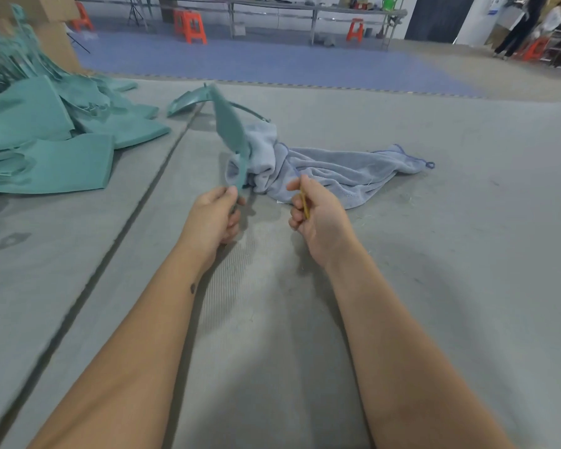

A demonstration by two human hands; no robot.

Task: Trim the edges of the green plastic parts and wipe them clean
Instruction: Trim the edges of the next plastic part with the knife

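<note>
Pile of green parts [46,140]: heaped at the left edge of the frame, upper to middle left. A slide toward the centre could be set off if a part is tugged from below, since the sheets overlap loosely.

Curved part [188,102]: lying alone just right of the pile, upper centre-left; it is partly hidden behind the held piece.

Left hand [216,215]: fingers and thumb are closed on the bottom end of a held green part [230,131]. Only that narrow end is pinched, so the part could twist or slip once pressure is applied to an edge.

Held green part: stood nearly upright in the centre of the frame, in front of the towel; its outline is blurred, so the edge condition cannot be judged.

Right hand [314,215]: curled round a thin yellow tool [304,202], right of centre. The blade tip cannot be made out. A slip toward the left thumb is the main hazard, as the two hands are near each other.

Grey towel [331,173]: crumpled on the floor behind both hands, centre to right; trimmings could be caught in it.
</note>
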